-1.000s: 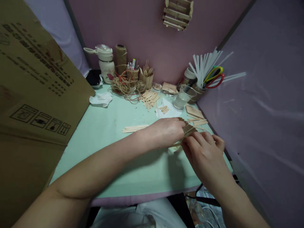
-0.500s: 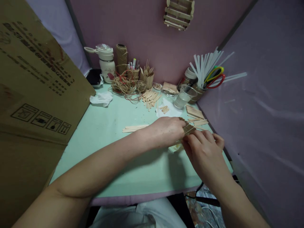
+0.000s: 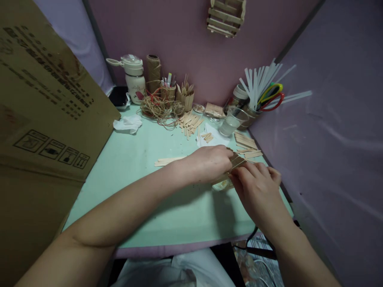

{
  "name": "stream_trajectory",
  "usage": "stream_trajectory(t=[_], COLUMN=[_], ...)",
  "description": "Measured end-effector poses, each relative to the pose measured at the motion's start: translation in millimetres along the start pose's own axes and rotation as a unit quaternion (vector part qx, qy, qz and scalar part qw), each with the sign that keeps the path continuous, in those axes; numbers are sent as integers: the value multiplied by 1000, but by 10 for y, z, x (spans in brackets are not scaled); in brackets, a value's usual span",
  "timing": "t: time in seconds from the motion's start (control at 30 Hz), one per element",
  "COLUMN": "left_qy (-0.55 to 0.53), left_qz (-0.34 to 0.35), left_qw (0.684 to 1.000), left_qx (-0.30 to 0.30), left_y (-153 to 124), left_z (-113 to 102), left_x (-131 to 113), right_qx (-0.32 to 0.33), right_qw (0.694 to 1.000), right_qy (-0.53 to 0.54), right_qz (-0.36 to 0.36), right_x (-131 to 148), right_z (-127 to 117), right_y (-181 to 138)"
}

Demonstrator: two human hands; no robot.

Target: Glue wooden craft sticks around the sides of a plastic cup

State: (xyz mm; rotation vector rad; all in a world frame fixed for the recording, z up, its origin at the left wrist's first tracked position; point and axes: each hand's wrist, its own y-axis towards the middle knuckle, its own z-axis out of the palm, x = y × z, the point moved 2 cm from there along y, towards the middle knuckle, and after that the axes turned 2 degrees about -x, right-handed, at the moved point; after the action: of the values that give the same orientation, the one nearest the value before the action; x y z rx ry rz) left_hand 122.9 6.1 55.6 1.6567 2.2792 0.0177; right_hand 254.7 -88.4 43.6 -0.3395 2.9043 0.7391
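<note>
My left hand (image 3: 209, 163) and my right hand (image 3: 257, 189) meet over the right side of a pale green table (image 3: 143, 167). Both are closed on a small piece made of wooden craft sticks (image 3: 237, 160), most of it hidden under the fingers. The left hand covers it from above and the right pinches its near right end. Part of the piece (image 3: 223, 184) shows below the left hand. Loose flat sticks (image 3: 167, 161) lie just left of my left wrist.
A big cardboard sheet (image 3: 42, 119) leans along the left. At the back stand a white bottle (image 3: 134, 79), a twine spool (image 3: 153, 71), tangled twine (image 3: 160, 108), stick piles (image 3: 189, 120), a clear cup (image 3: 231, 121) and a jar with scissors (image 3: 269, 97). More sticks (image 3: 245, 144) lie right.
Both hands stayed on the stick piece and shifted only slightly; the camera view drifted a little.
</note>
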Motion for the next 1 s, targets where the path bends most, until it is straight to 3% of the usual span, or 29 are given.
stream_trajectory(t=[0.47, 0.77, 1.0], left_qy=[-34, -51, -67], left_qz=[15, 15, 9], left_qw=[999, 999, 998], left_qx=[-25, -11, -2], left_y=[21, 38, 61], left_z=[128, 133, 140], left_x=[82, 101, 117], right_qx=[5, 44, 43], right_qw=[1000, 994, 995], right_qy=[13, 93, 89], right_qz=[10, 23, 19], right_x=[-21, -127, -136], right_z=[13, 81, 94], right_y=[-9, -3, -12])
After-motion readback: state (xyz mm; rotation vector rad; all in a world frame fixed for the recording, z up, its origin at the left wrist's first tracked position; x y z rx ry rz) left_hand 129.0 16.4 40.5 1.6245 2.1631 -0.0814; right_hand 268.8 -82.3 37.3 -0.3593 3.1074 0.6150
